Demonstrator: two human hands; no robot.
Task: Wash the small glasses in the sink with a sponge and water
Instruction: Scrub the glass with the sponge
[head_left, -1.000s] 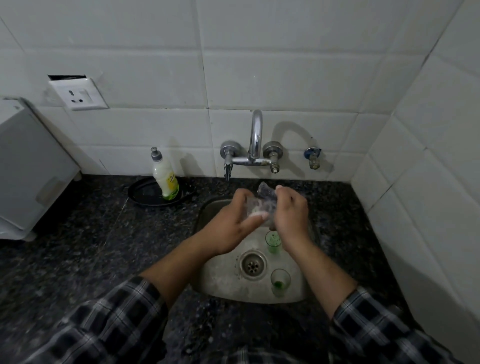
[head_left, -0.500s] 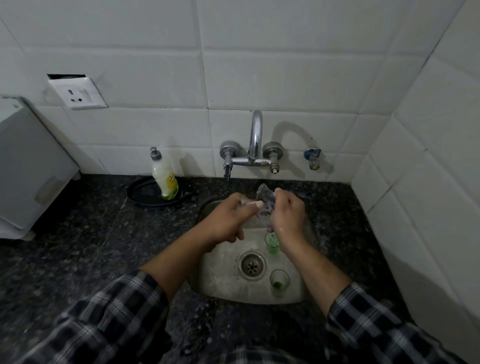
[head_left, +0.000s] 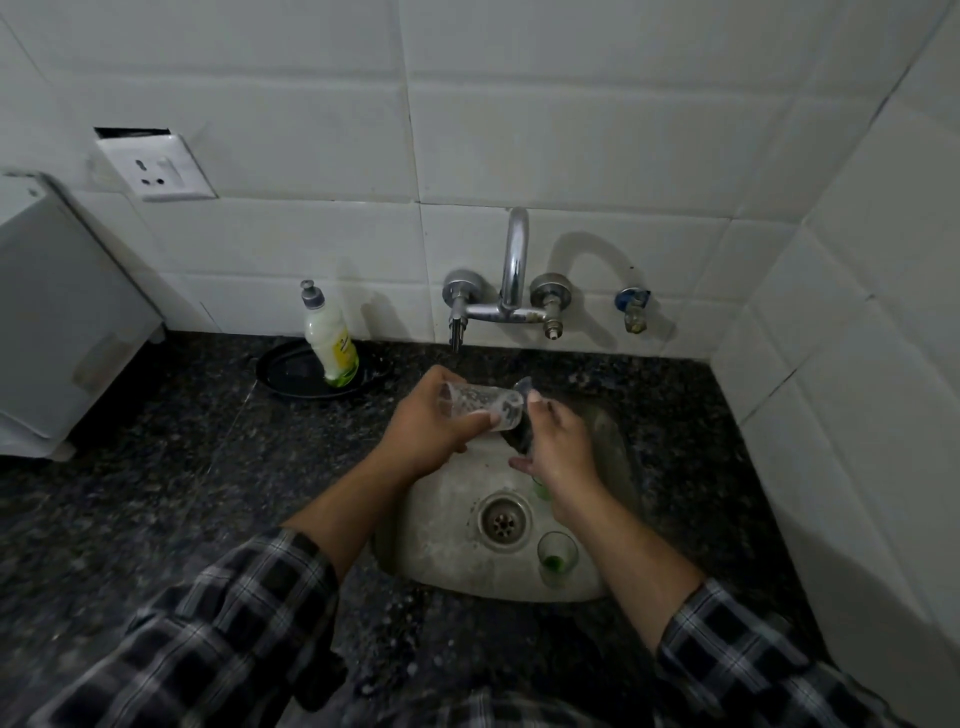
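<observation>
My left hand (head_left: 434, 431) grips a small clear glass (head_left: 478, 402) lying on its side over the back of the steel sink (head_left: 447, 551), its mouth turned to the right. My right hand (head_left: 558, 447) holds a dark sponge (head_left: 521, 431) against the mouth of that glass. A second small glass (head_left: 556, 558) with green residue stands upright in the sink, right of the drain (head_left: 503, 521). Part of a third green-tinted glass (head_left: 540, 488) shows just under my right hand.
A chrome wall tap (head_left: 511, 291) hangs above the sink's back edge. A dish soap bottle (head_left: 330, 343) stands on a black tray (head_left: 296, 376) to the left on the dark granite counter (head_left: 182, 467). A white appliance (head_left: 57, 322) stands at far left; tiled wall closes the right side.
The glass has swung from being covered between both hands to lying sideways in my left hand, plainly visible. My right hand with the sponge has shifted slightly right, at the glass mouth.
</observation>
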